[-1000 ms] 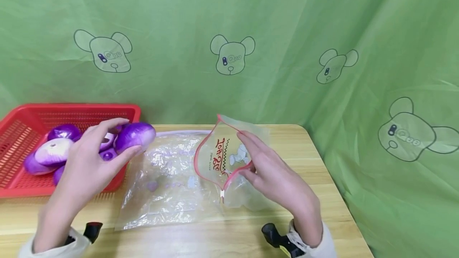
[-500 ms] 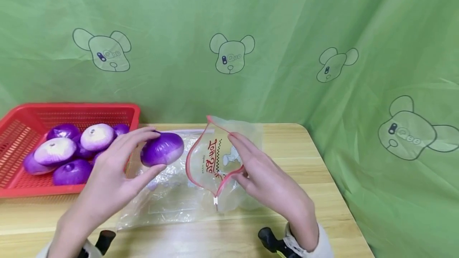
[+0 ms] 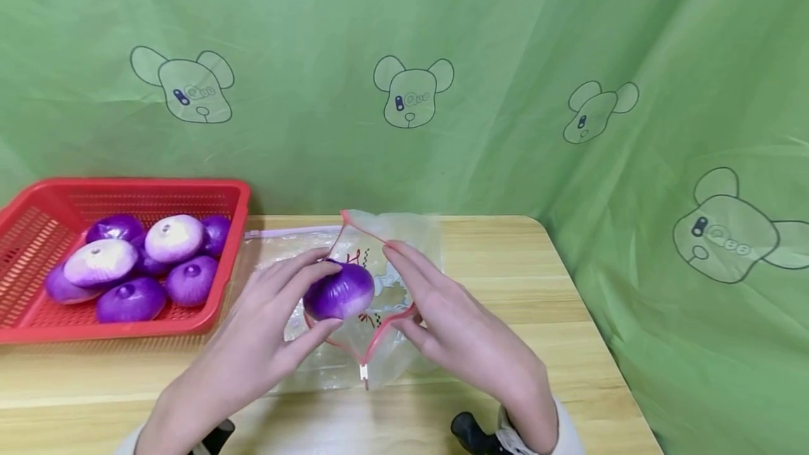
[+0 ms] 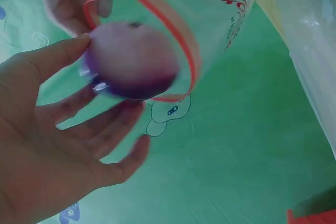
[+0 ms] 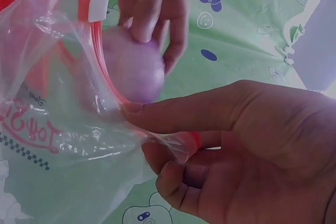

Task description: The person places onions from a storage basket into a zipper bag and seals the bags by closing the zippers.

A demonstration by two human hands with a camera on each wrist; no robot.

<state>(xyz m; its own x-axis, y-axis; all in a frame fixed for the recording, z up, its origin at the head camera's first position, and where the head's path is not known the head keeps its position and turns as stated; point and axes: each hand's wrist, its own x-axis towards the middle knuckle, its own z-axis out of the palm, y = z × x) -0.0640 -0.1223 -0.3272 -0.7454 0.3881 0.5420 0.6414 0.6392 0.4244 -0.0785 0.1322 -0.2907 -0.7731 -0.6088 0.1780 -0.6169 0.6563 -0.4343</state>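
Bagging step, I judge: my left hand (image 3: pixel 262 325) grips a round, purple-and-white onion (image 3: pixel 341 291) at the mouth of a clear, red-rimmed plastic zip bag (image 3: pixel 390 290), my right hand (image 3: pixel 464 325) pinching its edge; next calls for easing in, releasing.

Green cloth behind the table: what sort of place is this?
Perhaps a makeshift demonstration corner: green cloth backdrop with cartoon heads, pale wooden table, red plastic basket of purple onions.
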